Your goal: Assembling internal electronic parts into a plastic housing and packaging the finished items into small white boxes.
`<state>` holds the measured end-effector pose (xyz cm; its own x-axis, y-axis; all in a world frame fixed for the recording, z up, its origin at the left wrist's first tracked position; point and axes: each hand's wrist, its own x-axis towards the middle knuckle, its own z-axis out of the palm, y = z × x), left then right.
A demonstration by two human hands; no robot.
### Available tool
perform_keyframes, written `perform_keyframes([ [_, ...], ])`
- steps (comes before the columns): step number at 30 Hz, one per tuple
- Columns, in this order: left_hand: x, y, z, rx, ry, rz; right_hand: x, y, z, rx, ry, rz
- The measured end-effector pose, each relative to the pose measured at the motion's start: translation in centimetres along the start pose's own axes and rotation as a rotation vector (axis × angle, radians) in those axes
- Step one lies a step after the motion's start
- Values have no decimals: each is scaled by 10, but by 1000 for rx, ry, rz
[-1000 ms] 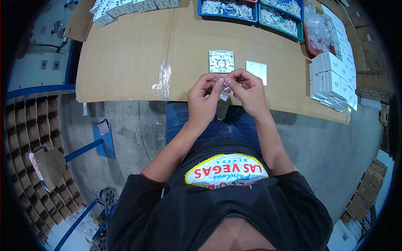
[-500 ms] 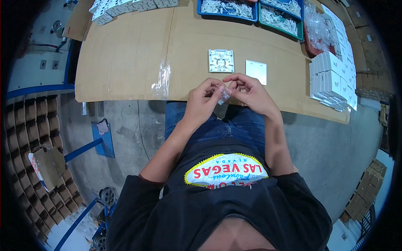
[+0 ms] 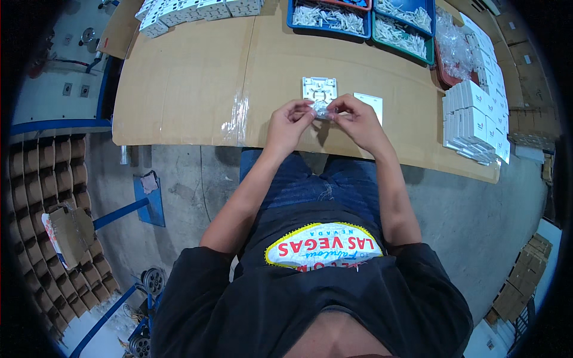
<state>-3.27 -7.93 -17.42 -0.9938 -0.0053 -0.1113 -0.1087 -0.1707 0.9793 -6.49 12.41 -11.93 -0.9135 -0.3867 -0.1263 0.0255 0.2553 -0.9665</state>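
The small clear packet (image 3: 320, 110) is mostly hidden between the fingertips of the left hand (image 3: 288, 124) and right hand (image 3: 356, 121); its contents are too small to tell. Beyond it, the blue trays (image 3: 328, 15) are cut off by the picture's edge.

A cardboard-covered table (image 3: 179, 89) fills the upper middle, with blue bins (image 3: 327, 17) of small white parts at twelve o'clock and a green bin (image 3: 401, 37) just right of them. White boxes (image 3: 471, 122) are stacked at two o'clock, more white pieces (image 3: 197, 11) lie at eleven, and a cardboard divider grid (image 3: 42, 197) stands at nine o'clock.
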Motion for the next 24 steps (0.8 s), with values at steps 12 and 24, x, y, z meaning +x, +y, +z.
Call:
perform_keyframes([
  [12, 47, 14, -4, 1031, -8, 528, 47, 39, 7, -559, 205, -353],
  [24, 53, 15, 1, 1085, 7, 441, 46, 42, -5, -557, 212, -331],
])
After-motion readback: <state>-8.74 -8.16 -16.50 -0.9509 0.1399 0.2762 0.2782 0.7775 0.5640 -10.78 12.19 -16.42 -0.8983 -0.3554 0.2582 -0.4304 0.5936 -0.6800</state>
